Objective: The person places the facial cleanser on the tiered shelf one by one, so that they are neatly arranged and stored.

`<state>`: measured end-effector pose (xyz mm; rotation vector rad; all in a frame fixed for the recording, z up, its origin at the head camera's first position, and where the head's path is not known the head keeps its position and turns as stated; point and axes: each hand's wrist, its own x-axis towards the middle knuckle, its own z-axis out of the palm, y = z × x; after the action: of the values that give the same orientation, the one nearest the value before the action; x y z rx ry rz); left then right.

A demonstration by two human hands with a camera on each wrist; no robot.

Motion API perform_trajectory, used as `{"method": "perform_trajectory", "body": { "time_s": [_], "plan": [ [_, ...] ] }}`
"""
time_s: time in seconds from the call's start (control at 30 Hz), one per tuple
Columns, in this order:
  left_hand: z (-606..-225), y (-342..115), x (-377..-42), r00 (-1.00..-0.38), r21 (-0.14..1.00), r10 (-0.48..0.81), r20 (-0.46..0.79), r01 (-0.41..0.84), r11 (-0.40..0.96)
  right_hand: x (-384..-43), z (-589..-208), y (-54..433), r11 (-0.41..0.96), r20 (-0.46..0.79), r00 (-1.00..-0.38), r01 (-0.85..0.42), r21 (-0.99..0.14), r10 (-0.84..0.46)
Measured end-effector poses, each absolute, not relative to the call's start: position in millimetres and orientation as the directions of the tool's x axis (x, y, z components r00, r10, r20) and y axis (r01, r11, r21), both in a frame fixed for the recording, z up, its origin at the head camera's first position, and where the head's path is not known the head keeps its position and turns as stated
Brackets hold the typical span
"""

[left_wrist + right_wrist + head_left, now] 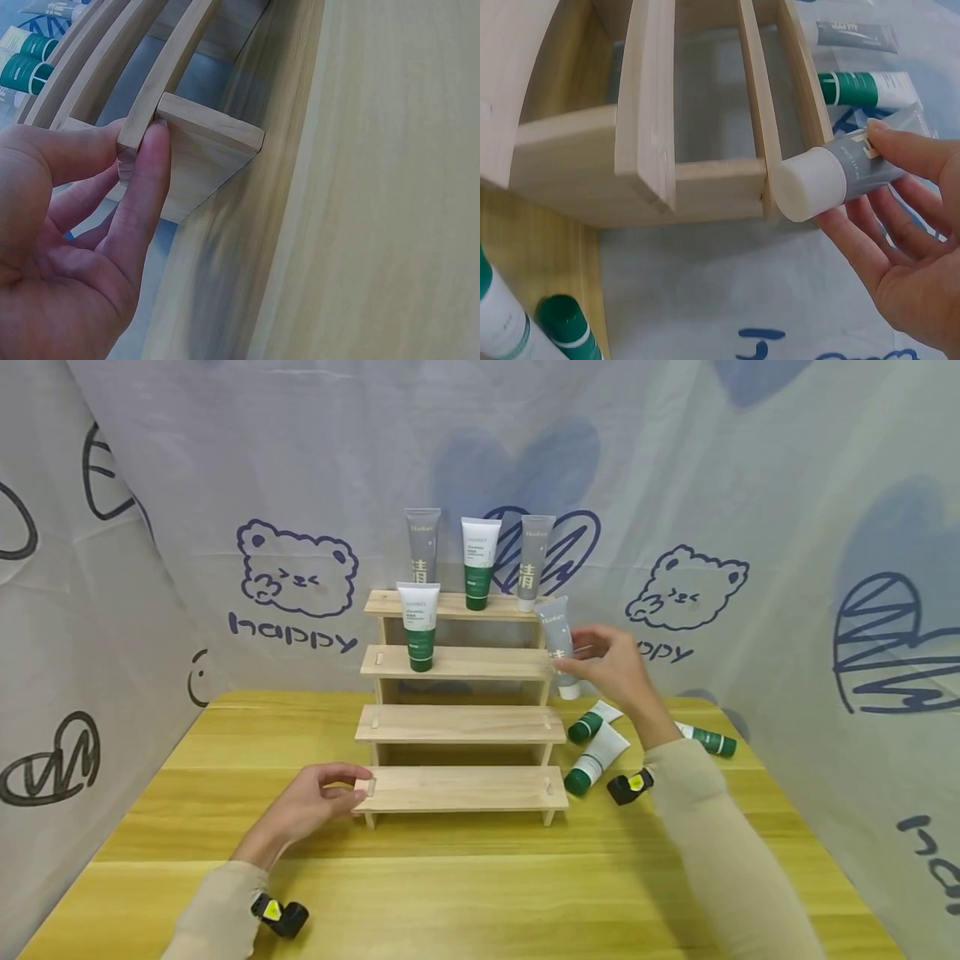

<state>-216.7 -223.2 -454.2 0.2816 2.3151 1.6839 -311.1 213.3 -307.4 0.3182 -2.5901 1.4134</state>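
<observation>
The right hand pinches a gray tube, its cap below the fingers, seemingly just beside the wooden rack. The left hand grips the bottom shelf.

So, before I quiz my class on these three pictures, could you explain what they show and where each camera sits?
No machine here: a person works with two bare hands. The wide picture comes from a head camera, the close ones from a black camera on each wrist. The left hand pinches the lowest step of a wooden stand; the right hand holds a grey tube, cap down, by the stand's right side. Three tubes stand on the top step, one on the step below. Three green-and-white tubes lie on the table.
</observation>
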Motion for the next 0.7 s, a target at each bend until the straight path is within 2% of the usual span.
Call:
{"method": "perform_trajectory", "body": {
  "time_s": [0.27, 0.7],
  "plan": [
    [-454.0, -223.2, -216.0, -0.945, 0.952, 0.313, -0.098, 0.002, 0.307, -314.1, -306.7, 195.8, 0.462, 0.241, -0.969, -0.238, -0.854, -0.052],
    [-454.4, -223.6, -216.9, -0.946, 0.95, 0.308, -0.102, 0.0, 0.313, -317.4, -306.6, 164.1, 0.423, 0.323, -0.946, -0.277, -0.863, 0.039]
  ]
}}
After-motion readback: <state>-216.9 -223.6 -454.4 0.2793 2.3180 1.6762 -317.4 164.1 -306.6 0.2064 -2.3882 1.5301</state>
